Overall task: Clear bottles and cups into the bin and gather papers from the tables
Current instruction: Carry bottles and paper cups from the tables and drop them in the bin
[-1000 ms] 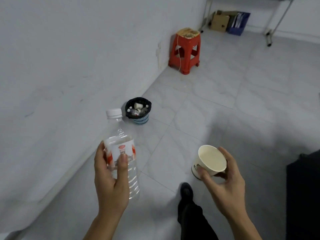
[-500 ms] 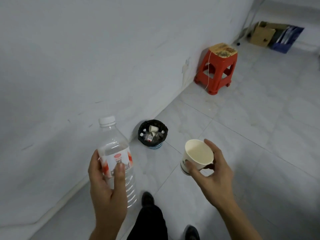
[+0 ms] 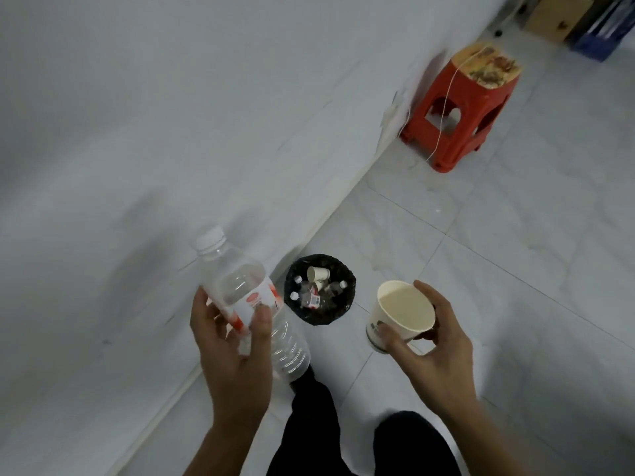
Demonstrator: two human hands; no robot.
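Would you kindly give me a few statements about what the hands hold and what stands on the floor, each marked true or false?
1. The left hand holds a clear plastic bottle with a white cap. True.
2. The white paper cup in the right hand is full of coffee. False: its inside looks empty.
3. The small round bin with a black liner already holds cups and bottles. True.
4. The red plastic stool lies on its side. False: it stands upright near the wall.
5. The bottle's cap is missing. False: the cap is on.
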